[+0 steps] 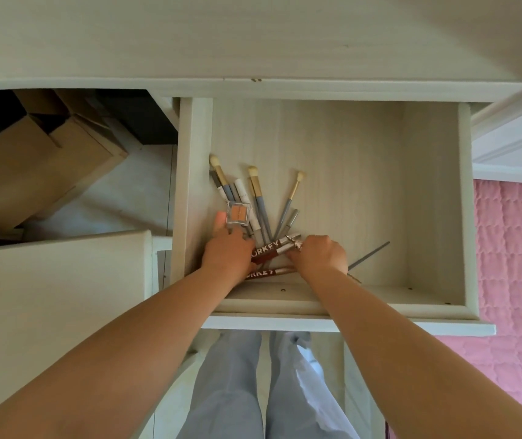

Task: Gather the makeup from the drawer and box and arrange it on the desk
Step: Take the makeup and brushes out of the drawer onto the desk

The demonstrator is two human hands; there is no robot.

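Observation:
The pale wooden drawer (434,191) stands pulled out below the desk top (253,36). At its front left lies a fan of makeup brushes (261,201) with grey handles and cream tips. A small clear compact with orange powder (238,212) rests over the brush handles. My left hand (226,256) is closed around the bunch of brush handles, thumb beside the compact. My right hand (321,256) grips the silver ends of brown lip pencils (269,251) with white lettering. A thin grey pencil (370,255) sticks out to the right behind my right hand.
A cardboard box (41,166) sits under the desk at the left. A pale stool or cabinet top (63,305) stands beside the drawer. A pink quilted blanket (516,264) lies at the right. My legs in light trousers are below the drawer front.

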